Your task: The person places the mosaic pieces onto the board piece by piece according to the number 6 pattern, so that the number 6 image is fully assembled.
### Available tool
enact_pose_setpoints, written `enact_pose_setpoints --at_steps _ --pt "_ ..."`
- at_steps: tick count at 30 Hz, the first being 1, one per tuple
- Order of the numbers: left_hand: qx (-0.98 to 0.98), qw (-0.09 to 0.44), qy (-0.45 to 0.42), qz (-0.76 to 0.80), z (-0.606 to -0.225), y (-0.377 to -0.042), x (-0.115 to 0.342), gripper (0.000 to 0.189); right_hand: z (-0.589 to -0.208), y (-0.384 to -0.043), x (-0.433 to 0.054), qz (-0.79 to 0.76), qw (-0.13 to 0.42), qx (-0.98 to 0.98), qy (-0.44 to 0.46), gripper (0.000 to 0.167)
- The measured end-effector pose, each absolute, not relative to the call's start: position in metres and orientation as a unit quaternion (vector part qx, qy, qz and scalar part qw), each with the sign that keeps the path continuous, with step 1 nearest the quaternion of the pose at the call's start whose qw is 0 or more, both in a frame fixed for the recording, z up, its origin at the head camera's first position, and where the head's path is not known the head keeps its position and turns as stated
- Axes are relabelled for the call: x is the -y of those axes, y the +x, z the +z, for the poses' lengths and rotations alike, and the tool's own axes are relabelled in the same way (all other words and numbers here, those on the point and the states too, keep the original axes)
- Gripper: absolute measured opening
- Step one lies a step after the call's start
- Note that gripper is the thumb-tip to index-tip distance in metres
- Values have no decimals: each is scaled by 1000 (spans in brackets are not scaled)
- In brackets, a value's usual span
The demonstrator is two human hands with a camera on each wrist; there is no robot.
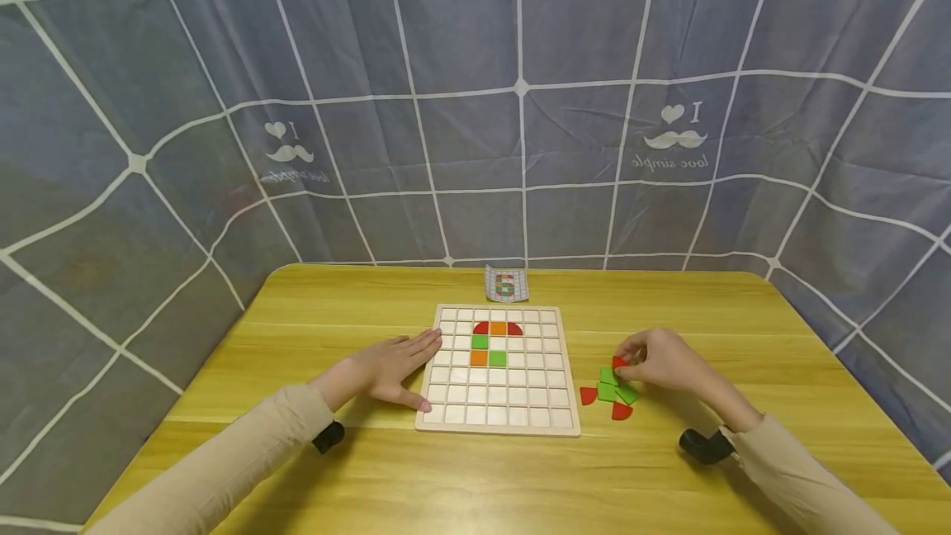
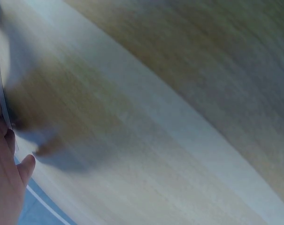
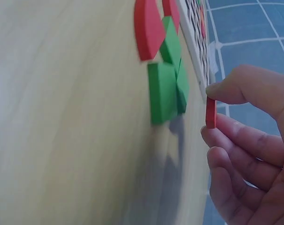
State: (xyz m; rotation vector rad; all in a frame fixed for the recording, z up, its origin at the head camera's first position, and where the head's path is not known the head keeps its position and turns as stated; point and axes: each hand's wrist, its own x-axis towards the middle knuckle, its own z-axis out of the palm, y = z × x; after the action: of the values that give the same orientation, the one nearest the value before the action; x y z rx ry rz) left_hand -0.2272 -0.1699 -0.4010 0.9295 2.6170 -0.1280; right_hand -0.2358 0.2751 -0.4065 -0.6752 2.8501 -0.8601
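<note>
A wooden grid board [image 1: 501,417] lies on the table, with red quarter-round tiles and orange and green square tiles set in its upper cells. My left hand [image 1: 386,366] rests at the board's left edge, fingers extended. To the right of the board, my right hand [image 1: 664,360] pinches a red tile [image 3: 211,112] between thumb and fingers. It is held just above a small pile of loose green tiles [image 1: 607,392]. Beside that pile lie two red quarter-round tiles, one at its left [image 1: 589,395] and one at its front [image 1: 622,411].
Behind the board stands a small card [image 1: 507,284] printed with a coloured grid pattern. The yellow wooden table [image 1: 490,485] is backed by a grey curtain [image 1: 475,147] with white lines. A dark device [image 1: 706,446] sits under the right wrist.
</note>
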Motion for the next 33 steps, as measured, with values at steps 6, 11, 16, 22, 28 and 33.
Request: enact_pose_setpoints --at_steps 6,11,16,22,28,33 --pt "-926 181 328 -50 -401 -228 170 103 -404 -239 -259 -285 38 -927 -240 20" --pt "-926 183 323 -62 -402 -229 169 104 -404 -242 -246 -298 37 -921 -249 20" --pt "-925 181 328 -58 -403 -228 170 104 -405 -242 -230 -317 43 -912 -255 21" --pt "-925 178 329 -59 -403 -227 171 104 -405 -241 -207 -340 42 -905 -252 20" --pt "-926 177 327 -59 -403 -226 170 104 -407 -243 -186 -337 30 -905 -258 19" --pt "-927 175 327 -57 -403 -226 170 103 -408 -247 -172 -329 21 -902 -280 19"
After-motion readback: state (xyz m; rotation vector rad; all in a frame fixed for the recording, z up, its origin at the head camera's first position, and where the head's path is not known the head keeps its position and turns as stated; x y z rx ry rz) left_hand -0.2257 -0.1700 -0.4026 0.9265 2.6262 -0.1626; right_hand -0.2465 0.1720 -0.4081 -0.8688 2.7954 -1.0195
